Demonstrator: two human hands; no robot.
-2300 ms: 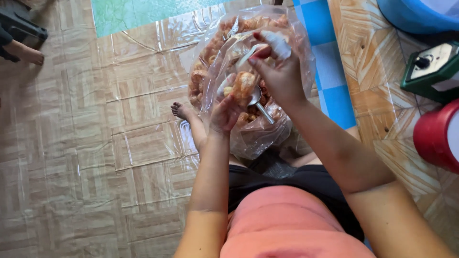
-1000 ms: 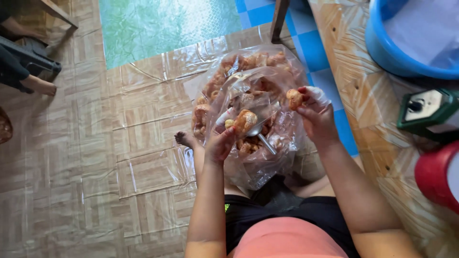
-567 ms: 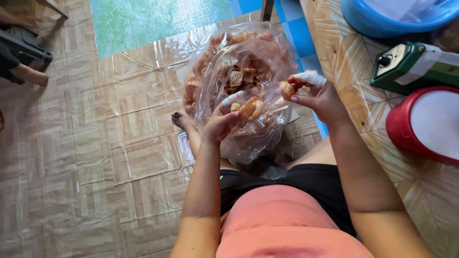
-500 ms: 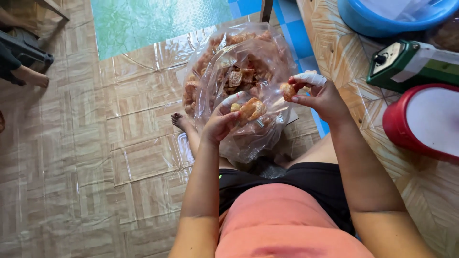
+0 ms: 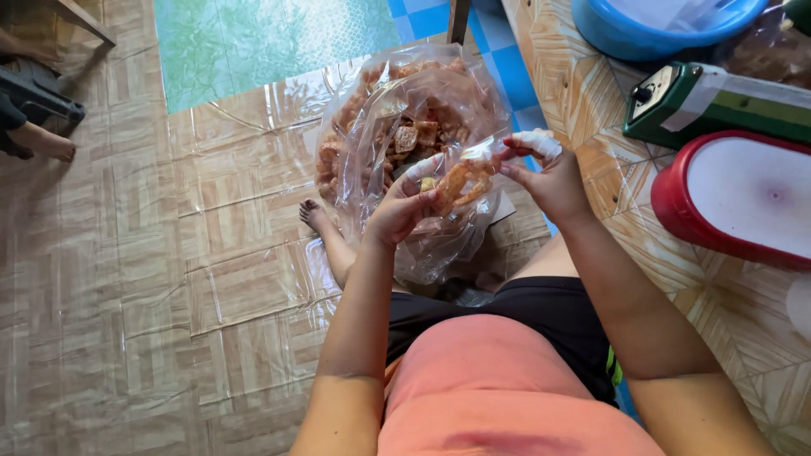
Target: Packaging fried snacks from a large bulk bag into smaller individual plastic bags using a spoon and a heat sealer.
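nearest, a salmon-coloured top and black shorts fill the lower edge, and both bare forearms rise from them toward the middle. the left hand (image 5: pixel 397 215) curls its fingers shut around a small clear plastic bag (image 5: pixel 460 181), thin and crinkled, holding a knobbly orange-brown fried piece (image 5: pixel 463 179) inside it. just to the right of those fingers, the right hand (image 5: pixel 549 173), its fingertips wrapped in white tape, pinches the same small bag at its upper edge, thumb and forefinger closed on the film. directly beyond and below the fingers sits a large clear plastic sack (image 5: pixel 405 127), glossy and wrinkled, its mouth sagging open, heaped with more rough golden fried pieces; a bare foot (image 5: pixel 314 215) shows beside it, left of the left hand. the floor (image 5: pixel 152 279) left of the hands is shiny parquet-pattern vinyl with wide free space. right of the right hand lie a round red-rimmed lid (image 5: pixel 735 203), a green boxy device (image 5: pixel 718 105), and farther off a blue basin (image 5: pixel 659 25).
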